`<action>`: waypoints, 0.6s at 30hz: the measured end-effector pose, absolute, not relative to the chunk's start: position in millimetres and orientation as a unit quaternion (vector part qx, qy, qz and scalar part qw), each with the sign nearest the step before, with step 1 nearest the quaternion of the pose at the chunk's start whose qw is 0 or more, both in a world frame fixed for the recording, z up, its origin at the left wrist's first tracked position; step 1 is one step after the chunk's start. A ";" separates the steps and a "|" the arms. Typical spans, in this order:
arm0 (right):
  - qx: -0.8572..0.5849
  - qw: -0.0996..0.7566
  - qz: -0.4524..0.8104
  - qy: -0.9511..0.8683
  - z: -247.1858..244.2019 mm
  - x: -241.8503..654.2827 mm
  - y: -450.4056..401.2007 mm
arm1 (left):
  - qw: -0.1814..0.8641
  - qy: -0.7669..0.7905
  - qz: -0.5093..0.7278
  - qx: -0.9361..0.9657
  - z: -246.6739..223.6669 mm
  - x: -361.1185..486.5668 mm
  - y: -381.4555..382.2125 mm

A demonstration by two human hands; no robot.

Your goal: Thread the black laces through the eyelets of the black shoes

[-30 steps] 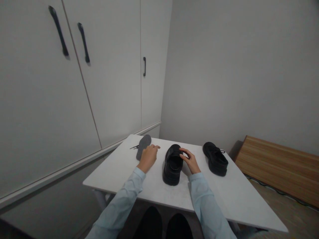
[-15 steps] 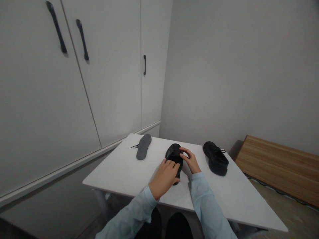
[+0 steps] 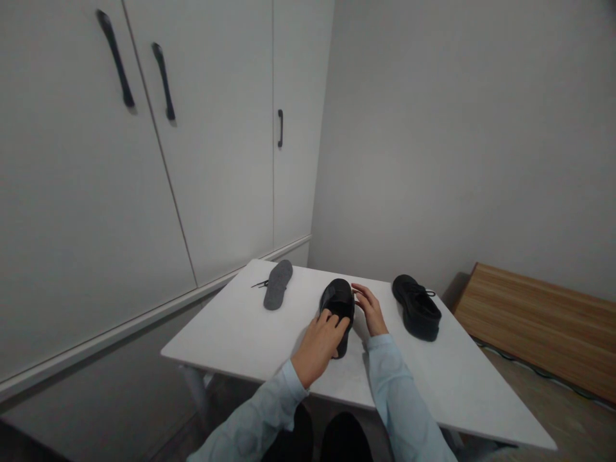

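Resting near the middle of the lower frame, the near black shoe (image 3: 338, 303) sits on the white table (image 3: 240, 333) with both hands on it. The left hand (image 3: 318, 343) covers its heel end, fingers curled loosely over the collar into the opening; it looks like a light grip, not a clamp. The right hand (image 3: 370, 310) lies against the shoe's right flank near the toe, fingers extended and open, steadying more than gripping.

The shoe looks like a stiff-soled leather or synthetic type with a thick sole: I judge it moderately heavy for its size, firm at the sole and heel, softer at the upper. Its smooth surface may be a little slippery, so the heel collar and the sole edge seem the surest places to hold. Nothing about it looks fragile.

Counting: two black shoes, the near one and a second black shoe (image 3: 416, 306) to its right, laced and well apart from the hands. One grey insole (image 3: 278, 292) lies flat at the table's far left corner, with what appears to be one loose black lace (image 3: 259, 283) just beside its left edge. In the upper left of the frame stand white cabinet doors (image 3: 216, 141) with three dark handles.
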State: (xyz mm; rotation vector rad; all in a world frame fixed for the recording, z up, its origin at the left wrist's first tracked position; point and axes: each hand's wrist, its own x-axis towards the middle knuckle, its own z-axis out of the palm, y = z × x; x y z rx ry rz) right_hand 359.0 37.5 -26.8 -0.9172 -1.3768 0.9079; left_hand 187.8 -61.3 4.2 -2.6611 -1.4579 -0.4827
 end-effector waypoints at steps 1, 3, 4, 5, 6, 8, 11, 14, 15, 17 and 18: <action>-0.405 0.591 0.386 -0.581 -28.7 359.4 39.1 | 0.027 -0.473 -0.157 -0.867 5.8 187.4 -60.7; -0.430 0.593 0.375 -0.568 -33.9 360.5 43.3 | 0.016 -0.471 -0.163 -0.867 9.3 186.0 -59.5; -0.444 0.591 0.367 -0.565 -36.9 361.1 45.6 | 0.011 -0.469 -0.168 -0.867 11.2 184.8 -58.9; -0.455 0.587 0.359 -0.566 -40.0 361.8 47.9 | 0.007 -0.467 -0.173 -0.867 13.2 183.1 -58.2; -0.464 0.582 0.352 -0.567 -43.0 362.4 50.0 | 0.001 -0.464 -0.179 -0.867 15.3 180.8 -57.4; -0.474 0.573 0.344 -0.573 -47.9 363.4 53.2 | -0.013 -0.462 -0.192 -0.866 19.8 175.1 -55.2; -0.481 0.566 0.334 -0.581 -51.7 364.0 55.3 | -0.041 -0.469 -0.201 -0.859 26.3 165.0 -50.9; -0.487 0.557 0.325 -0.589 -53.0 363.4 56.0 | -0.054 -0.477 -0.197 -0.855 31.2 155.3 -46.6; -0.490 0.554 0.324 -0.590 -53.3 363.1 56.2 | -0.053 -0.479 -0.197 -0.853 32.6 152.3 -45.3; -0.497 0.546 0.324 -0.591 -54.0 362.5 56.8 | -0.047 -0.486 -0.203 -0.849 35.2 146.1 -42.9; -0.499 0.543 0.324 -0.592 -54.3 362.3 57.1 | -0.043 -0.492 -0.207 -0.845 36.6 142.8 -41.7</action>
